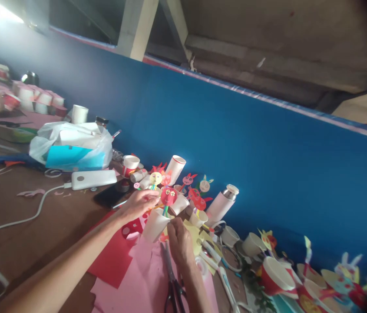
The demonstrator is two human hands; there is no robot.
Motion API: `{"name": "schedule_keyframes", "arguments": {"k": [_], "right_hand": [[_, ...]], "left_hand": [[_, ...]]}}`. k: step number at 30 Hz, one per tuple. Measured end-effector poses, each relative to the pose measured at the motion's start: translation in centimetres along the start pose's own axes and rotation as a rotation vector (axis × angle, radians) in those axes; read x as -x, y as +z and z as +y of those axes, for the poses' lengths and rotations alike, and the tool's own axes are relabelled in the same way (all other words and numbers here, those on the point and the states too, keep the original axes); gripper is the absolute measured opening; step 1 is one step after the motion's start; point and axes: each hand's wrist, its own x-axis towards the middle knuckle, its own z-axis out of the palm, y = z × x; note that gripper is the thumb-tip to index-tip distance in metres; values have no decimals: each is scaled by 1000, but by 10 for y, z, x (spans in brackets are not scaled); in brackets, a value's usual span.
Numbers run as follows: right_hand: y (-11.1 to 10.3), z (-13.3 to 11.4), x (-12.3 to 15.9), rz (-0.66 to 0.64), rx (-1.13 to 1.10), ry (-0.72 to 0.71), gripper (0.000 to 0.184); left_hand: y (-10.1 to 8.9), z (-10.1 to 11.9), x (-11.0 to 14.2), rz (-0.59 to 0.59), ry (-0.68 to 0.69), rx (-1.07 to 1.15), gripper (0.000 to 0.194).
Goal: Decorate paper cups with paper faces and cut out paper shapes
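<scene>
1. While both bare hands close around it, a white paper cup tilts in mid-air, and a red paper face on coloured straws rises just beyond it.
2. The left hand lies above the cup, its fingers together against the rim.
3. The right hand sits just beside the cup, its fingers together and pressing its side, hiding part of it.
4. Below the cup lie pink paper, red paper and black-handled scissors.
5. Beyond the cup stand paper-cup animal figures and a pale pink flask.
6. Left of the cup, well apart, lie a white power bank and a plastic bag.
</scene>
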Motion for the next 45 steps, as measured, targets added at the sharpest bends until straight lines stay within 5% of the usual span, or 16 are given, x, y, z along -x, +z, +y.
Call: {"name": "schedule_keyframes", "arguments": {"k": [4, 11, 16, 21, 30, 34, 37, 45], "right_hand": [[1, 7, -2, 128, 15, 30, 22], [-2, 9, -5, 243, -115, 51, 24], [-3, 4, -5, 220, -182, 0, 23], [-7, 3, -5, 193, -190, -23, 22], [-18, 6, -5, 214, -154, -12, 21], [-25, 3, -4, 401, -158, -93, 18], [-26, -3, -2, 496, -37, -204, 18], [-16, -14, 3, 421, 369, -263, 23]], "left_hand": [[1, 5, 0, 194, 67, 39, 39], [7, 9, 10, -105, 25, -118, 39], [19, -1, 6, -302, 56, 72, 53], [27, -9, 4, -355, 69, 208, 54], [47, -27, 12, -191, 98, 290, 64], [56, -35, 15, -25, 184, 210, 68], [60, -40, 14, 57, 231, 155, 68], [67, -44, 17, 77, 131, 154, 69]]}}
